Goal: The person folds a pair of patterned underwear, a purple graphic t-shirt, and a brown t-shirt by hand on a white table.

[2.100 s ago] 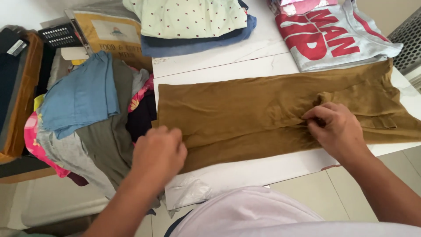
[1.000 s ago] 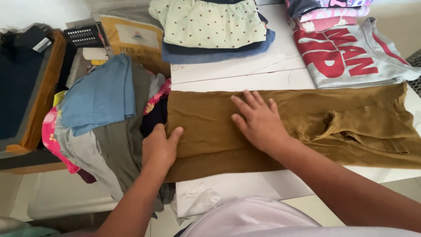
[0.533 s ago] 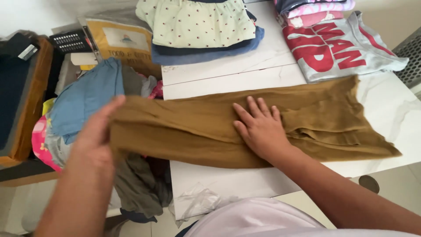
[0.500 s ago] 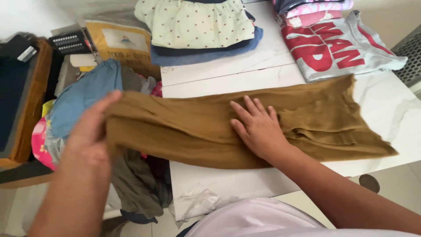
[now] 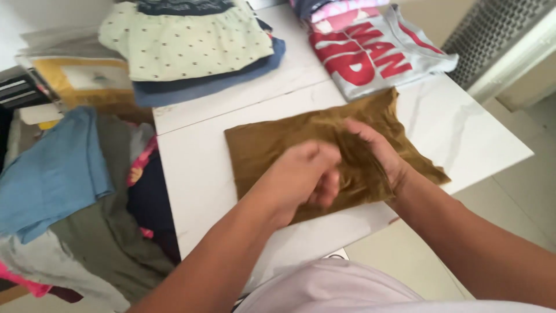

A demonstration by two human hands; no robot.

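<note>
Gripping the folded brown garment [image 5: 272, 142] on the white counter [image 5: 197, 185], both hands [image 5: 304, 177] [image 5: 379, 153] pinched its soft, light, limp cloth mid-fold.

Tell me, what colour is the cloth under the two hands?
Mustard brown, plain with no pattern: the folded cloth shows best in the head view.

Mustard-brown garment [image 5: 272, 145], soft knit fabric, folded over into a short, roughly rectangular bundle. It lies flat on the white marble-look table [image 5: 197, 191], near the front edge, slightly angled. Left end is smooth with a straight folded edge; right end is rumpled, with loose layers bunched up and a corner fanning out toward the table's right side.
</note>
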